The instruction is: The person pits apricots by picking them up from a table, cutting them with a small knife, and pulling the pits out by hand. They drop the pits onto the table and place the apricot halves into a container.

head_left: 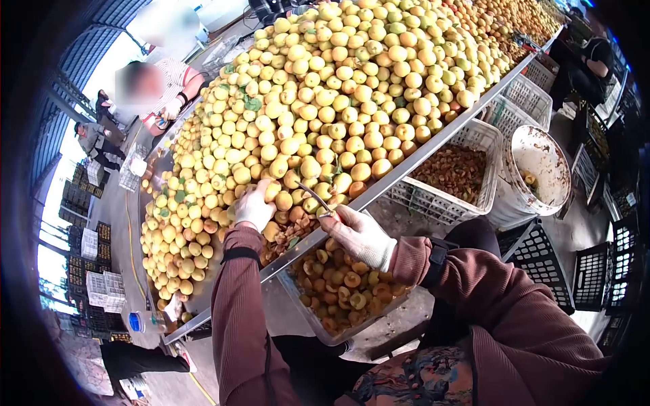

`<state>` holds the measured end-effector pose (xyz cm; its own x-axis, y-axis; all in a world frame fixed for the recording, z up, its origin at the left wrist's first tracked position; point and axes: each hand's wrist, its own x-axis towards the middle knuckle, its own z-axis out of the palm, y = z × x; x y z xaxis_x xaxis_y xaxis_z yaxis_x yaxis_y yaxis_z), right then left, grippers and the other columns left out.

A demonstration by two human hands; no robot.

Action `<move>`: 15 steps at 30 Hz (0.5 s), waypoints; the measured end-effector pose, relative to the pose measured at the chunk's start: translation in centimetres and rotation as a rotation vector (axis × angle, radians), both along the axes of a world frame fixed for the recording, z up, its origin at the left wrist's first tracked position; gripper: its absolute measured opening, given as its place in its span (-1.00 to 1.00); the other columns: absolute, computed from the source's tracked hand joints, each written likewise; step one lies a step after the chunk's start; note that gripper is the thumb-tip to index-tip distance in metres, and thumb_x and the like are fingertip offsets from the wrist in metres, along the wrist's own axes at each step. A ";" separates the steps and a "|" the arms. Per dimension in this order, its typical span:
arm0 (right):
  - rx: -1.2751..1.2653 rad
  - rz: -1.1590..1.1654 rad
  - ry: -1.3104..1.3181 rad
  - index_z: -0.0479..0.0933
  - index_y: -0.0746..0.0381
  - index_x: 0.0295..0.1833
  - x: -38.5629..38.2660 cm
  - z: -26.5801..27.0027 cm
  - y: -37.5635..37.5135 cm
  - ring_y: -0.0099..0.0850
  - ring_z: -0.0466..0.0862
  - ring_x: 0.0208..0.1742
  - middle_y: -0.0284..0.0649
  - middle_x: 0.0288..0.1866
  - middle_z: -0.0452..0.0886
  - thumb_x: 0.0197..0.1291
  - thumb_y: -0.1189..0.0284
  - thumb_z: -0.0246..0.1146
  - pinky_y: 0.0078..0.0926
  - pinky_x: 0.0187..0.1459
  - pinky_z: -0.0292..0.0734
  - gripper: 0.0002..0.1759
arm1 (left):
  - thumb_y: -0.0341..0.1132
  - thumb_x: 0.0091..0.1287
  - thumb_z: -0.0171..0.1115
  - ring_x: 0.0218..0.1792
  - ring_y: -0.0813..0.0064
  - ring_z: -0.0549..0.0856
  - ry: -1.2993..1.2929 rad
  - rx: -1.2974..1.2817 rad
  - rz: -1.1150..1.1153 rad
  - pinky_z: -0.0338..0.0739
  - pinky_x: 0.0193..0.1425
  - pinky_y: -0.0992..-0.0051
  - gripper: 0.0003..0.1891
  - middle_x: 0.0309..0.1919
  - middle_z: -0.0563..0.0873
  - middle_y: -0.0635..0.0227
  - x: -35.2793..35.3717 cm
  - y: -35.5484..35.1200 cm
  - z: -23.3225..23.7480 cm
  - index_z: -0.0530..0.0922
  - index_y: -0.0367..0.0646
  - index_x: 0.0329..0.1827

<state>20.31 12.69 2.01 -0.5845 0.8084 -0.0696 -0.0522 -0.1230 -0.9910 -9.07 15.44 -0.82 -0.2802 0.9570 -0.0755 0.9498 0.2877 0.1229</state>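
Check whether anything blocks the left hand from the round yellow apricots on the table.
Nothing visible does: the left hand rests on the round yellow apricots at the heap's edge. The right hand holds a thin curved blade.

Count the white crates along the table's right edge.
3: nearest crate holds dark fruit scraps beside the bucket; two more sit farther along the edge. More may be hidden.
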 end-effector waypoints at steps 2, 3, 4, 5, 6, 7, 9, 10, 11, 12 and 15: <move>-0.147 0.076 -0.029 0.38 0.18 -0.22 0.8 0.6 0.3 -0.64 0.35 -0.35 -0.42 -0.43 0.39 0.41 0.09 0.14 -0.61 -0.29 0.38 -0.64 | -0.26 0.06 0.32 0.16 -0.01 0.55 0.065 0.097 -0.015 0.40 0.28 0.08 -0.36 0.08 0.62 0.04 0.3 -0.2 -0.1 0.43 0.11 0.30; -0.027 0.033 -0.005 0.38 0.16 -0.21 0.8 -0.7 0.7 -0.69 0.33 -0.40 -0.47 -0.44 0.35 0.42 0.09 0.14 -0.64 -0.36 0.34 -0.66 | -0.26 0.05 0.33 0.11 -0.01 0.58 0.137 0.201 -0.037 0.42 0.24 0.08 -0.38 0.02 0.64 -0.01 0.3 -0.2 0.2 0.44 0.08 0.28; 0.090 0.007 0.017 0.38 0.14 -0.20 1.0 -1.4 1.2 -0.72 0.36 -0.46 -0.48 -0.45 0.36 0.42 0.08 0.12 -0.66 -0.45 0.31 -0.66 | -0.33 0.10 0.30 0.00 0.15 0.62 -0.004 0.448 -0.070 0.48 0.14 0.20 -0.38 -0.09 0.68 0.11 -0.7 -0.4 -0.6 0.42 0.03 0.32; 0.048 -0.001 0.075 0.38 0.14 -0.20 1.0 -1.5 1.2 -0.72 0.37 -0.48 -0.48 -0.46 0.36 0.42 0.07 0.12 -0.66 -0.47 0.29 -0.65 | -0.37 0.16 0.22 -0.05 0.24 0.61 -0.532 0.468 0.008 0.48 0.09 0.27 -0.39 -0.09 0.66 0.19 0.4 -1.1 1.3 0.40 0.02 0.36; 0.004 -0.010 0.129 0.39 0.14 -0.19 1.2 -1.5 1.1 -0.71 0.38 -0.50 -0.48 -0.47 0.36 0.42 0.06 0.12 -0.67 -0.50 0.28 -0.65 | -0.42 0.22 0.15 -0.10 0.33 0.60 -1.065 0.455 0.091 0.49 0.03 0.34 -0.41 -0.09 0.64 0.27 1.7 -2.2 3.2 0.37 0.00 0.39; 0.005 -0.024 0.125 0.39 0.14 -0.19 1.2 -1.5 0.8 -0.71 0.38 -0.50 -0.48 -0.47 0.36 0.42 0.06 0.12 -0.67 -0.50 0.28 -0.65 | -0.46 0.25 0.07 -0.13 0.40 0.58 -1.387 0.472 0.111 0.47 -0.01 0.40 -0.41 -0.06 0.61 0.32 3.2 -3.5 4.4 0.35 -0.01 0.41; -0.099 0.015 0.132 0.39 0.14 -0.17 1.2 -1.3 0.2 -0.72 0.36 -0.53 -0.46 -0.51 0.37 0.42 0.03 0.11 -0.66 -0.51 0.27 -0.63 | -0.47 0.35 -0.06 -0.15 0.45 0.57 -1.853 0.525 0.131 0.45 -0.07 0.45 -0.46 0.05 0.56 0.33 5.8 -6.1 4.8 0.32 -0.02 0.44; -0.179 0.066 0.114 0.40 0.12 -0.14 1.1 -0.5 -0.1 -0.71 0.34 -0.62 -0.46 -0.54 0.39 0.42 0.02 0.10 -0.68 -0.60 0.24 -0.63 | -0.39 0.43 -0.03 -0.15 0.48 0.56 -1.979 0.536 0.093 0.44 -0.08 0.47 -0.57 0.01 0.57 0.35 7.4 -7.3 5.3 0.37 -0.08 0.36; -0.212 0.089 0.082 0.41 0.11 -0.12 1.3 0.7 -0.5 -0.70 0.34 -0.67 -0.45 -0.56 0.40 0.42 0.00 0.09 -0.69 -0.65 0.21 -0.63 | -0.30 0.46 -0.02 -0.19 0.48 0.53 -2.039 0.565 0.177 0.42 -0.12 0.49 -0.63 0.00 0.58 0.33 8.3 -8.1 4.6 0.39 -0.09 0.31; -0.248 0.115 0.051 0.41 0.10 -0.10 1.3 2.5 -1.2 -0.69 0.33 -0.71 -0.44 -0.57 0.41 0.41 -0.01 0.09 -0.71 -0.70 0.18 -0.62 | -0.21 0.48 -0.02 -0.23 0.49 0.50 -2.094 0.593 0.267 0.40 -0.16 0.51 -0.66 -0.02 0.58 0.32 9.0 -9.1 4.1 0.41 -0.10 0.25; -0.255 0.186 0.174 0.41 0.10 -0.04 -0.2 1.9 -2.2 -0.69 0.34 -0.72 -0.42 -0.57 0.43 0.40 -0.04 0.09 -0.74 -0.73 0.14 -0.59 | -0.15 0.47 -0.04 -0.27 0.50 0.46 -2.306 0.548 0.105 0.31 -0.25 0.51 -0.70 -0.21 0.53 0.37 11.3 -12.8 4.2 0.46 -0.17 0.06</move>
<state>20.13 10.46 3.95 -0.7406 0.6568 -0.1418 -0.1707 -0.3880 -0.9057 2.26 2.62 3.37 -0.1735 0.9832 -0.0573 -0.7963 -0.1058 0.5956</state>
